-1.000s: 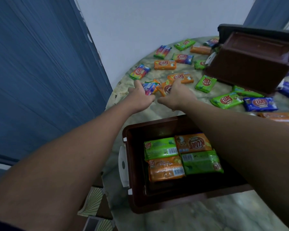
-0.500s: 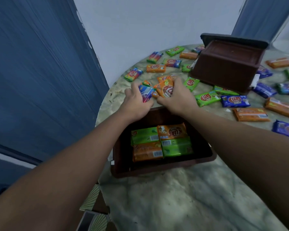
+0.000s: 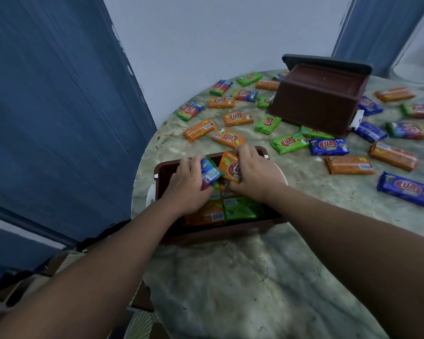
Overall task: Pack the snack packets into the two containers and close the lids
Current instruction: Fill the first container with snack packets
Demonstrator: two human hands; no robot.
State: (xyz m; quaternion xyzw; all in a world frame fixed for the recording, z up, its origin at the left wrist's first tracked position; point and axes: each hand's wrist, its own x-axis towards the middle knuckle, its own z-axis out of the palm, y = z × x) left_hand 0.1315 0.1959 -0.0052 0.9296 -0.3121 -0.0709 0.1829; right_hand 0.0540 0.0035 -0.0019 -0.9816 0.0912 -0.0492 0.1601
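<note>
Packets (image 3: 287,143) strewn around second container (image 3: 313,99), beyond both hands.

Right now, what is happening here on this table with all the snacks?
A person is packing snack packets into a brown container near the table edge. The left hand holds a blue packet and the right hand an orange packet, both over packets already inside. Many more packets lie loose around a second container, tipped on its side.
</note>
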